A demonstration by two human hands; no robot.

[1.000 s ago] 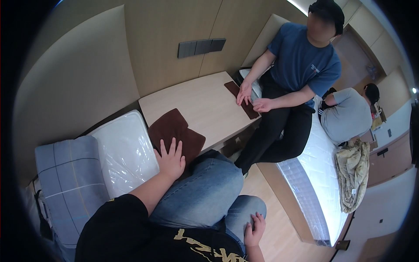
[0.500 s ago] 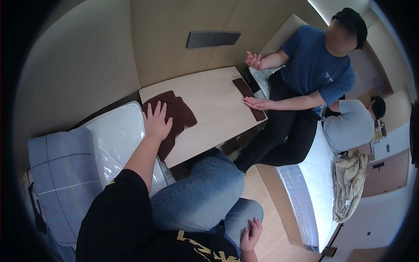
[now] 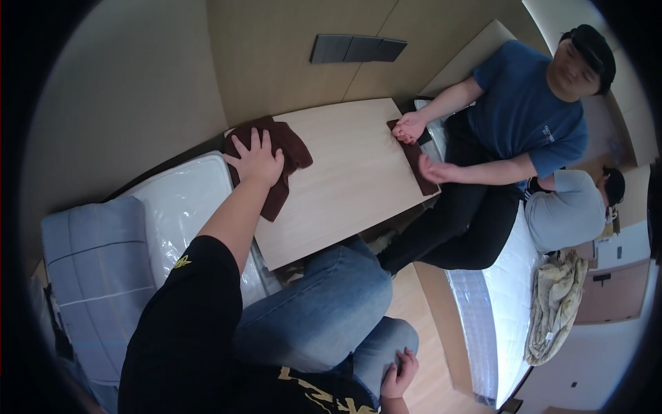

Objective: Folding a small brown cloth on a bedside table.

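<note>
A dark brown cloth (image 3: 293, 148) lies rumpled at the left end of a pale wooden tabletop (image 3: 345, 165). My left hand (image 3: 258, 160) rests flat on its left part, fingers spread. Down at the lower edge, my right hand (image 3: 401, 376) lies on my jeans at the knee, holding nothing, its fingers loosely extended. At the table's right end is a dark brown strip (image 3: 419, 169), partly hidden by the hands of a person in a blue shirt (image 3: 517, 107) seated there.
A plastic-wrapped mattress (image 3: 183, 200) and a folded grey-blue blanket (image 3: 103, 241) lie left of the table. Another person in grey (image 3: 569, 210) sits on a bed (image 3: 510, 303) at right, near a bunched beige blanket (image 3: 557, 303). A dark panel (image 3: 358, 49) is on the wall.
My left hand and the brown cloth have slid toward the wall, away from the table's near edge. The blue-shirted person's raised hand has come down near the strip. My right hand stays put.
</note>
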